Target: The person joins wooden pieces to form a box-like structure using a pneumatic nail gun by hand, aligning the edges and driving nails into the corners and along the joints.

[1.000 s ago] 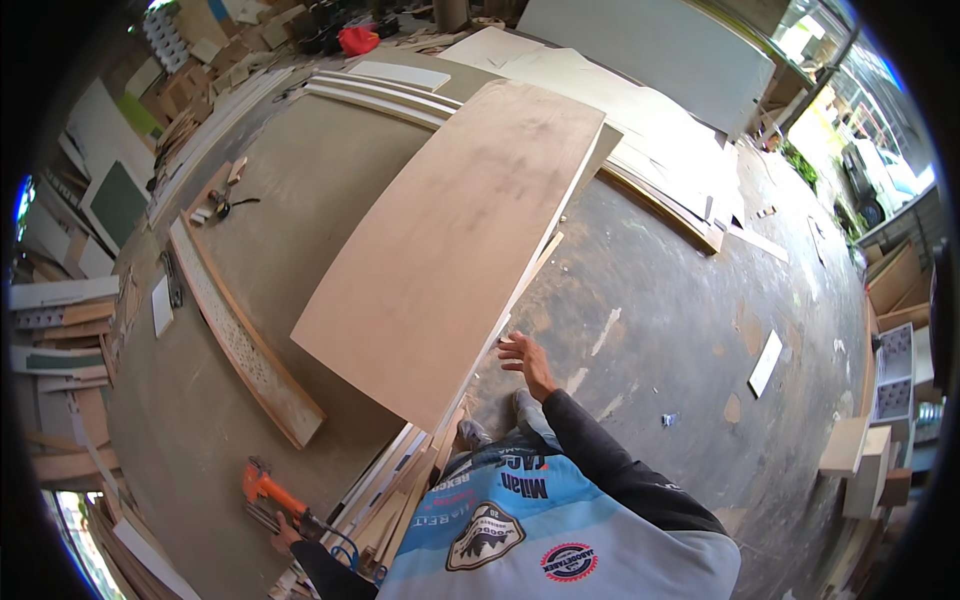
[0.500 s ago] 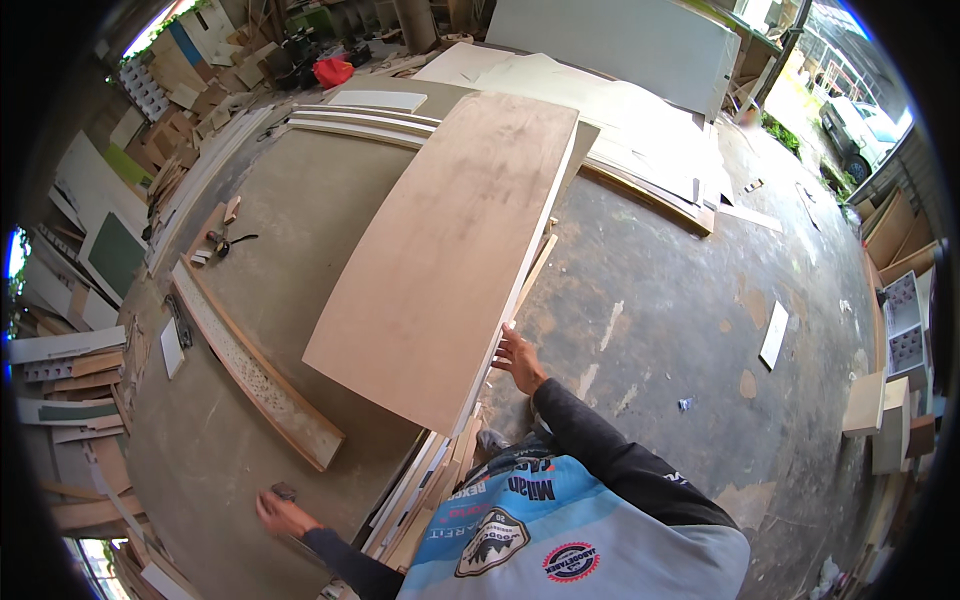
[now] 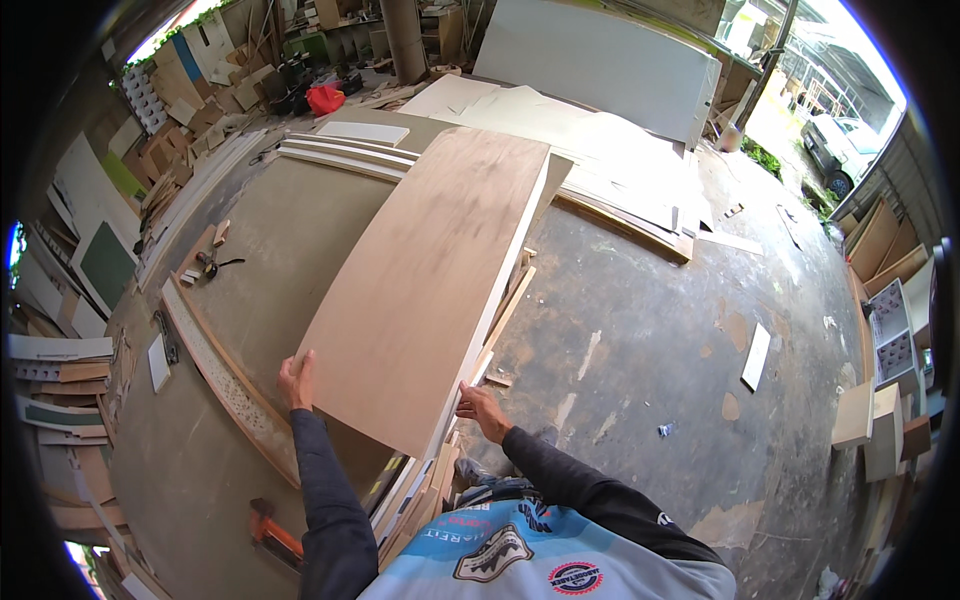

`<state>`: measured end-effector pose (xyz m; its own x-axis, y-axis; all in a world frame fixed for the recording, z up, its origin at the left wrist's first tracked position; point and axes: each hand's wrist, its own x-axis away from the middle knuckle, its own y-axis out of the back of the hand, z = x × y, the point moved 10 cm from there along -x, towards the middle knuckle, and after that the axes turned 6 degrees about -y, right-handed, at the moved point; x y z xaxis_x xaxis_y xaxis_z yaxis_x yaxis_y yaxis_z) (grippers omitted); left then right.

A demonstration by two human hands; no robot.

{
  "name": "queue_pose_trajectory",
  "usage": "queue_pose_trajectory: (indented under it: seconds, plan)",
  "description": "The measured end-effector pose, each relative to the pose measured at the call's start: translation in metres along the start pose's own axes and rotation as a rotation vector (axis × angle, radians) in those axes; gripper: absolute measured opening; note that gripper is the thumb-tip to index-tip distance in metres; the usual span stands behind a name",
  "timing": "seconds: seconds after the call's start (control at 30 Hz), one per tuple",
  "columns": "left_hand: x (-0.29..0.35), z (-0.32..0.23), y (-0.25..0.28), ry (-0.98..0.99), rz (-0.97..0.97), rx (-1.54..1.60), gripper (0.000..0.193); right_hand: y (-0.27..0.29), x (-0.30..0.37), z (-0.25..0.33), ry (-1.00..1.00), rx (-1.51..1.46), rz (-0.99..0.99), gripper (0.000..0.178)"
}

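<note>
A long, light-brown plywood panel (image 3: 420,290) lies in front of me, raised on a table and running away from my body. My left hand (image 3: 297,380) grips its left edge close to the near corner, thumb on top and the other fingers partly hidden. At the panel's right edge, my right hand (image 3: 484,412) holds the pale side near the front, with its fingertips against it. An orange and black tool (image 3: 275,535) lies on the table beside my left forearm; its exact kind is hard to make out.
A long wooden-edged strip (image 3: 225,375) and a small dark tool with a strap (image 3: 210,265) rest on the brown tabletop (image 3: 190,480). White sheets (image 3: 590,150) are stacked beyond the panel. Wood offcuts (image 3: 75,370) pile up at left. A white piece (image 3: 755,357) lies on the right floor.
My left hand has moved from low over the table up to the panel's left edge. The orange tool now shows where that hand was. My right hand stays at the right edge.
</note>
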<state>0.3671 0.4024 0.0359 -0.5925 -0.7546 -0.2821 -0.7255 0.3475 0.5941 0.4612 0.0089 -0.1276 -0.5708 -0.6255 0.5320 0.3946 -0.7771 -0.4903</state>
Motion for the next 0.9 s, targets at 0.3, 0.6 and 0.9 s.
queue_pose_trajectory:
  seconds: [0.3,0.6,0.9]
  plan:
    - [0.115,-0.034,-0.001,0.119,-0.194,-0.006,0.063,0.083,0.049,0.009,0.034,-0.006,-0.066,0.049]
    - [0.284,-0.19,-0.118,0.377,-0.21,-0.013,0.058,0.309,0.106,0.125,0.421,0.429,-0.209,0.032]
    - [0.38,-0.291,-0.312,0.865,0.519,1.156,0.03,0.5,0.154,0.259,0.71,0.695,-0.447,0.048]
